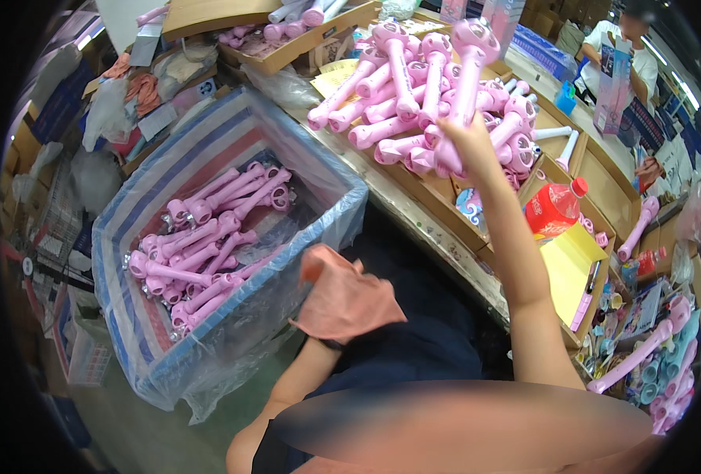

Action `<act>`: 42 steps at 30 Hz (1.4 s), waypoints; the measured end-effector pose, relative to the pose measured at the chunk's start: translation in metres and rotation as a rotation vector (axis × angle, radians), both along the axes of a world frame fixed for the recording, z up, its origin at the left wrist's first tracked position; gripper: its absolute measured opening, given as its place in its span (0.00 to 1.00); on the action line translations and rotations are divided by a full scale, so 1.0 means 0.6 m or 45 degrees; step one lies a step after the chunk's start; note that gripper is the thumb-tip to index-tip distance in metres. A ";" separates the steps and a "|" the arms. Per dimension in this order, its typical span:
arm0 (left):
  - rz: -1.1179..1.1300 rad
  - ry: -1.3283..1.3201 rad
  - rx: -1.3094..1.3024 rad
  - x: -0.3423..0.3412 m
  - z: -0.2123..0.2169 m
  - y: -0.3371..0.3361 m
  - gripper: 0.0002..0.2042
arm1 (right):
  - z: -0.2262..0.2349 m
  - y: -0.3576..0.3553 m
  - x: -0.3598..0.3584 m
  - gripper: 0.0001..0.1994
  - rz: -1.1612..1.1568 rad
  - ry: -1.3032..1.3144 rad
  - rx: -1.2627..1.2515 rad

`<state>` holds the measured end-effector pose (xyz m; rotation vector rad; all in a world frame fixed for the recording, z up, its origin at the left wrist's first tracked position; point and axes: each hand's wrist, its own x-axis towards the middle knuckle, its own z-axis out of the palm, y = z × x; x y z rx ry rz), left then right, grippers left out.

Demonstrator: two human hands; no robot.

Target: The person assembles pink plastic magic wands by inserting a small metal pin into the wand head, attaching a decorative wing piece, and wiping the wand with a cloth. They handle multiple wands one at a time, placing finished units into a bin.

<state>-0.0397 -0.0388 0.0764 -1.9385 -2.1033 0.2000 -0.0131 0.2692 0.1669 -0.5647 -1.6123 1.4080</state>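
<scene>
Many pink wands [196, 238], heaped in striped bin [169, 170]

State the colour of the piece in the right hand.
Pink: the wand-shaped piece in the right hand shows best in the head view, the only one.

Right hand [462, 136] grips one pink, round-headed handle [469, 75] at a heap of like handles [402, 88]; striped, plastic-lined bin [208, 146] holds further pink pieces [228, 223]; blurred salmon cloth [346, 299] covers left forearm's [304, 378] end; red bottle [554, 209] sits near yellow sheet [569, 265].
</scene>
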 end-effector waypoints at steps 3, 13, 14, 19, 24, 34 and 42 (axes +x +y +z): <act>-0.125 -0.538 0.074 0.039 0.007 -0.027 0.08 | 0.001 0.115 -0.060 0.10 -0.024 -0.346 -0.064; 0.684 -1.504 0.852 -0.131 0.063 -0.161 0.20 | -0.064 0.204 -0.117 0.27 -0.277 -0.432 0.090; 0.871 -1.344 0.702 -0.166 0.080 -0.187 0.21 | -0.051 0.178 -0.114 0.30 -0.258 -0.443 0.133; 0.940 -0.579 0.651 -0.393 0.108 -0.355 0.12 | -0.037 -0.093 -0.196 0.18 -0.244 -0.203 1.497; 1.243 -0.291 0.359 -0.498 -0.055 -0.524 0.18 | -0.197 -0.347 -0.379 0.10 1.204 -0.269 1.802; 1.680 -0.039 0.369 -0.500 -0.198 -0.615 0.11 | -0.595 -0.698 -0.547 0.23 1.539 -0.645 1.689; 1.783 0.148 0.512 -0.469 -0.160 -0.614 0.07 | -0.545 -0.743 -0.576 0.17 1.732 -0.638 1.375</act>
